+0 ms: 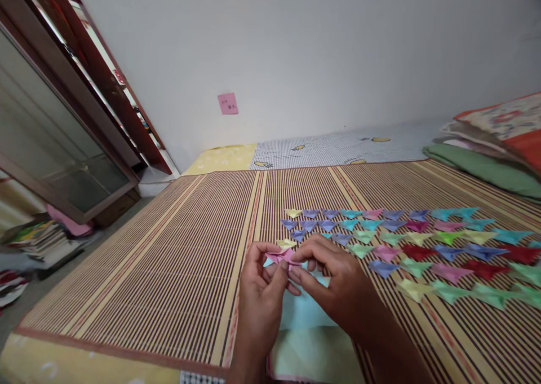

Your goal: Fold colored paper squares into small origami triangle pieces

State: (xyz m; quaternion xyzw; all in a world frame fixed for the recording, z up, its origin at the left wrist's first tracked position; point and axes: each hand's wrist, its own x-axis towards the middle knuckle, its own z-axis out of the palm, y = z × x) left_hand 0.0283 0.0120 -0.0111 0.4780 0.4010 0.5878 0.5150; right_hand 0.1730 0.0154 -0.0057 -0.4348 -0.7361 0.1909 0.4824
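Between my two hands is a small piece of folded pink paper (282, 256), pinched over the striped mat. My left hand (262, 285) grips its left and lower side with thumb and fingers. From the right, my right hand (332, 274) pinches the other side of the same paper. Beneath the hands lie light blue paper sheets (304, 310) and a pale green sheet (315, 353) nearer to me. Just beyond my fingers sits a folded yellow paper piece (286, 243).
Rows of folded paper pieces (393, 238) in several colours spread over the right of the bamboo mat (169, 271). Folded cloths and a green pillow (482, 167) lie at the back right. A pink note (228, 104) is on the wall; a cabinet (63, 124) stands left.
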